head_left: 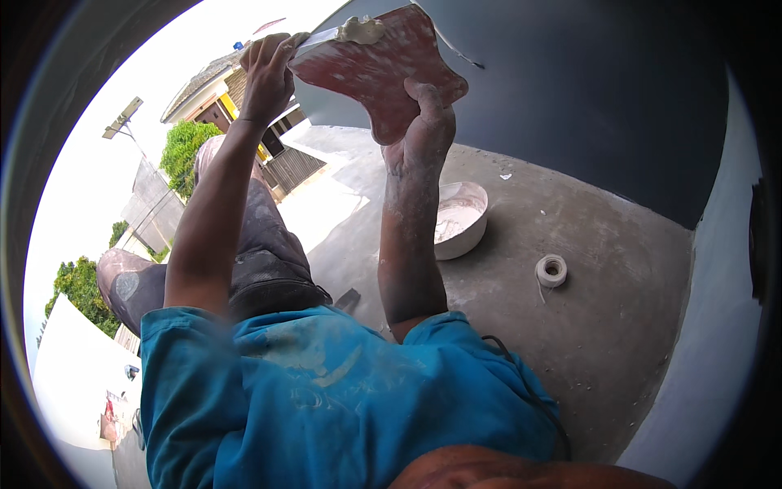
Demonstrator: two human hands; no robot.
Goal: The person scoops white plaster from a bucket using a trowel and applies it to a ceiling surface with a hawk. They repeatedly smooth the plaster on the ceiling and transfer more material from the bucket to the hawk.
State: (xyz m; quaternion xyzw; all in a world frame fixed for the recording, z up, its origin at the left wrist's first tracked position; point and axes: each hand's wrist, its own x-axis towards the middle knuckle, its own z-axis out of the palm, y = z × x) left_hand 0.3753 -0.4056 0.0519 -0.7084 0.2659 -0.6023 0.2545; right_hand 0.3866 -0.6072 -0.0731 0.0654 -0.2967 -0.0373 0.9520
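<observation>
My right hand (428,122) grips a red putty board (383,69) with curved sides, its thumb lying on the smeared face. A lump of off-white putty (360,31) sits along the board's upper edge. At the board's upper left corner, my left hand (269,73) is closed on a putty knife (319,37); its pale blade runs along that edge to the putty, and the handle is hidden in the fingers. Dried white residue coats my right hand and forearm.
A round white tub (466,243) holding pale putty stands on the grey floor (603,326), right of my right forearm. Farther right lies a roll of white tape (551,270), its end loose. A dark wall (603,98) rises beyond, meeting a pale wall (717,326) at the right.
</observation>
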